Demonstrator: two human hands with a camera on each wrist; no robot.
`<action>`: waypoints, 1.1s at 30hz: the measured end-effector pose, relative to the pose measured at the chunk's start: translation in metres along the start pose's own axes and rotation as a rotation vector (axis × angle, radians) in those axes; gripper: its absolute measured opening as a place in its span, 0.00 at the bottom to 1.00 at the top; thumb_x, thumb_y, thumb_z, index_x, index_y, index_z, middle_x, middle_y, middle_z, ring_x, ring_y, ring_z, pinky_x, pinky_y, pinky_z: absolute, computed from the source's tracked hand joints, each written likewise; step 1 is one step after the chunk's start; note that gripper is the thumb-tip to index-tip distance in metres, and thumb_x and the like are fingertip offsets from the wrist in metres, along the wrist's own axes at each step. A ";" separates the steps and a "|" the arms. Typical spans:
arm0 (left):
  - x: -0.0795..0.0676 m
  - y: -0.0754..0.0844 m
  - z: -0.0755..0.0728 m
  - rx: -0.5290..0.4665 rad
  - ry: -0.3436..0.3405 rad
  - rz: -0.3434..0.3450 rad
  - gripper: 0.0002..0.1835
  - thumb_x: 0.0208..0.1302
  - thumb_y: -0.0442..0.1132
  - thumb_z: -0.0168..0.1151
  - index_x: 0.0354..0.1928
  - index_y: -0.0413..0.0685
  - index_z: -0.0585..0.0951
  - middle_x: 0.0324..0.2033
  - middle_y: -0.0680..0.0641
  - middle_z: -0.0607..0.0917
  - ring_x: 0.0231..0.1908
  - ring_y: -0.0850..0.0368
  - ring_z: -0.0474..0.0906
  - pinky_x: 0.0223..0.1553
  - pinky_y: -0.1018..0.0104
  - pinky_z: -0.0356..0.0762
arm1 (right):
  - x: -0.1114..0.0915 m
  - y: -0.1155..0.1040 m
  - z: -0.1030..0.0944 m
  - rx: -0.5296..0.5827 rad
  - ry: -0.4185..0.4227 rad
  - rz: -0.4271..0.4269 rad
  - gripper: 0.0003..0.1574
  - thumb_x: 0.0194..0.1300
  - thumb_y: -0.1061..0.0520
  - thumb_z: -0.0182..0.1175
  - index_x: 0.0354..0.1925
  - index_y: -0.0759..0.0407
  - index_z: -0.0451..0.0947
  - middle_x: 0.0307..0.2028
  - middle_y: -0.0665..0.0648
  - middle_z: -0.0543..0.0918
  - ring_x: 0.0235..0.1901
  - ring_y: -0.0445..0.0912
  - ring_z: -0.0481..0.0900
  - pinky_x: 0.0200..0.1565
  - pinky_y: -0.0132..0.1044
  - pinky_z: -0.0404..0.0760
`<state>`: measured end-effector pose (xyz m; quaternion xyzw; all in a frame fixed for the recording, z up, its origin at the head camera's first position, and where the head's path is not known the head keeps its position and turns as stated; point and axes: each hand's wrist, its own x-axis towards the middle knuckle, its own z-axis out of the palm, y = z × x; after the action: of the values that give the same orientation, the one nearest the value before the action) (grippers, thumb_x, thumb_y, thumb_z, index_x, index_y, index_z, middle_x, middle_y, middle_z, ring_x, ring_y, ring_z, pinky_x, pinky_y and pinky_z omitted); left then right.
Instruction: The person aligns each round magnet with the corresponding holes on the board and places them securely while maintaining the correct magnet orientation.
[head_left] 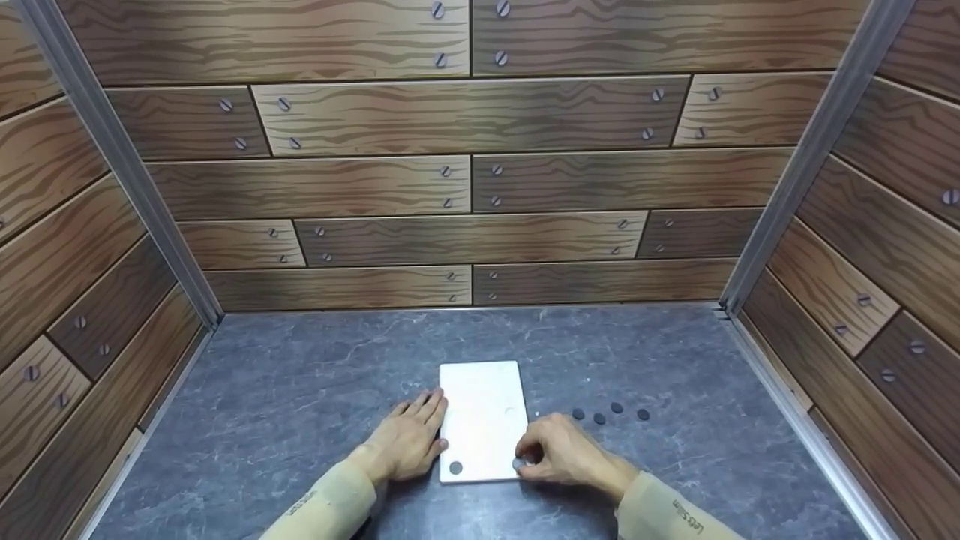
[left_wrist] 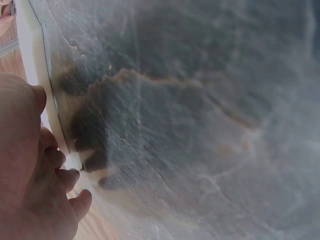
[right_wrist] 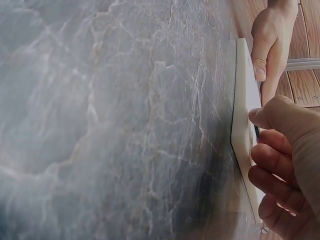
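Far left: side wall (head_left: 79,281) in printed wood planks with screw heads, then a slanting metal post (head_left: 123,150) at the corner. Behind: back wall (head_left: 375,184), same plank print. Underneath: grey marbled tabletop (head_left: 315,375), pale veins.

Left of centre: pale left sleeve (head_left: 330,499) with dark lettering. Beyond its cuff, left hand (head_left: 405,442), fingers extended and slightly parted, nothing in grasp; fingertips and thumb against the left edge of a white board. Same contact in the left wrist view.

Centre: white board (head_left: 484,420), flat on the tabletop, long sides running away from the person. At its near left corner, a dark disc (head_left: 455,468). Close to its right edge, a faint round mark (head_left: 511,410).

At the board's near right corner: right hand (head_left: 562,454), thumb and forefinger pinched on a grey disc (head_left: 518,464), remaining fingers curled inward. In the right wrist view, just a thin dark edge between thumb and forefinger; cannot tell whether in contact with the board.

Further right: four loose discs (head_left: 616,408), dark, well apart from the board, in an uneven row beyond the right hand. Then right sleeve (head_left: 667,510), also lettered; metal strip (head_left: 814,442) along the tabletop's side; last, another plank-print wall (head_left: 862,255).
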<state>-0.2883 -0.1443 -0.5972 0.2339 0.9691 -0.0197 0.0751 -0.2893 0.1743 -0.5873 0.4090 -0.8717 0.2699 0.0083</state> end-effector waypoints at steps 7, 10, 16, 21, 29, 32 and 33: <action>0.000 0.000 -0.001 -0.021 0.006 0.011 0.39 0.90 0.58 0.43 0.90 0.42 0.58 0.90 0.42 0.61 0.89 0.40 0.62 0.86 0.39 0.66 | -0.001 0.003 0.002 0.058 0.008 0.021 0.03 0.59 0.59 0.80 0.34 0.52 0.96 0.26 0.48 0.91 0.28 0.26 0.75 0.33 0.18 0.76; 0.000 0.001 -0.001 -0.024 -0.003 0.006 0.39 0.90 0.58 0.43 0.91 0.43 0.57 0.91 0.42 0.60 0.89 0.41 0.61 0.87 0.39 0.66 | -0.002 0.004 0.002 0.077 0.005 0.038 0.03 0.59 0.59 0.80 0.34 0.52 0.96 0.26 0.48 0.91 0.28 0.25 0.75 0.33 0.18 0.76; 0.000 0.001 0.000 -0.016 -0.010 0.000 0.39 0.90 0.58 0.43 0.91 0.43 0.57 0.91 0.42 0.60 0.89 0.41 0.61 0.87 0.40 0.66 | -0.002 0.005 0.003 0.077 0.002 0.035 0.02 0.61 0.57 0.81 0.33 0.51 0.96 0.26 0.48 0.91 0.28 0.25 0.75 0.33 0.19 0.76; 0.000 0.001 0.000 -0.015 -0.007 0.004 0.39 0.90 0.58 0.43 0.91 0.43 0.58 0.91 0.42 0.60 0.89 0.41 0.61 0.87 0.40 0.66 | -0.004 0.004 0.002 0.063 0.001 0.028 0.02 0.62 0.56 0.81 0.34 0.51 0.96 0.27 0.49 0.91 0.29 0.26 0.75 0.34 0.20 0.77; 0.000 0.001 0.000 0.004 -0.005 -0.005 0.39 0.90 0.58 0.42 0.90 0.43 0.58 0.91 0.43 0.61 0.89 0.42 0.61 0.87 0.41 0.66 | -0.007 0.002 0.000 0.015 0.013 0.022 0.04 0.62 0.54 0.82 0.36 0.51 0.95 0.30 0.49 0.90 0.30 0.31 0.80 0.35 0.22 0.78; 0.000 0.001 0.001 0.005 -0.002 -0.001 0.39 0.90 0.58 0.42 0.90 0.43 0.58 0.91 0.43 0.61 0.89 0.43 0.61 0.87 0.41 0.66 | -0.009 0.002 -0.001 0.010 0.025 0.020 0.06 0.62 0.54 0.82 0.37 0.52 0.96 0.31 0.49 0.91 0.31 0.31 0.81 0.36 0.23 0.79; 0.000 0.001 0.001 0.004 -0.001 0.001 0.39 0.90 0.58 0.42 0.90 0.43 0.58 0.91 0.42 0.61 0.89 0.43 0.61 0.87 0.41 0.66 | -0.010 0.002 -0.002 0.013 0.031 0.016 0.06 0.61 0.54 0.82 0.38 0.52 0.96 0.32 0.49 0.91 0.31 0.32 0.82 0.36 0.23 0.79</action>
<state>-0.2875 -0.1436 -0.5985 0.2346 0.9689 -0.0219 0.0751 -0.2847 0.1835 -0.5892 0.3978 -0.8729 0.2819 0.0170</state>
